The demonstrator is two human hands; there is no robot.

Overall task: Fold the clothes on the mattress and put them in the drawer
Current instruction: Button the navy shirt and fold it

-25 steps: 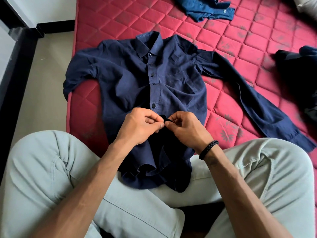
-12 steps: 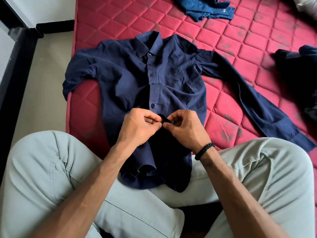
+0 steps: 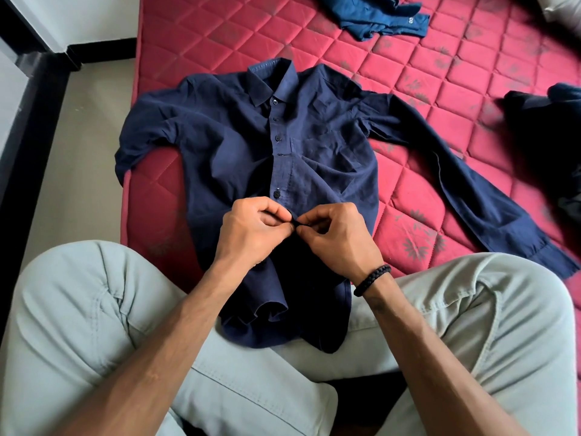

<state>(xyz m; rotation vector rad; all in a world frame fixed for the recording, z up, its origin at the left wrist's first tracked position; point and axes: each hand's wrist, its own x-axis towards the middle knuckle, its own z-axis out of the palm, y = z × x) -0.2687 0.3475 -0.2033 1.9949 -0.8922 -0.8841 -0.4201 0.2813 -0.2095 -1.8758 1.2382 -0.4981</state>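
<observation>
Buttoning step: left hand (image 3: 251, 234) and right hand (image 3: 339, 237) pinch shirt (image 3: 232, 146) placket at 6 o'clock. Next: remaining lower buttons, then fold.

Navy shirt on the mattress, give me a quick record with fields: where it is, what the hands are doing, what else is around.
shirt: navy shirt spread front up on red mattress, hem over the lap
left hand: pinches the shirt's front edge
right hand: pinches the same spot
buttons: upper ones fastened
other clothes: blue garment farther up, dark pile at right
</observation>
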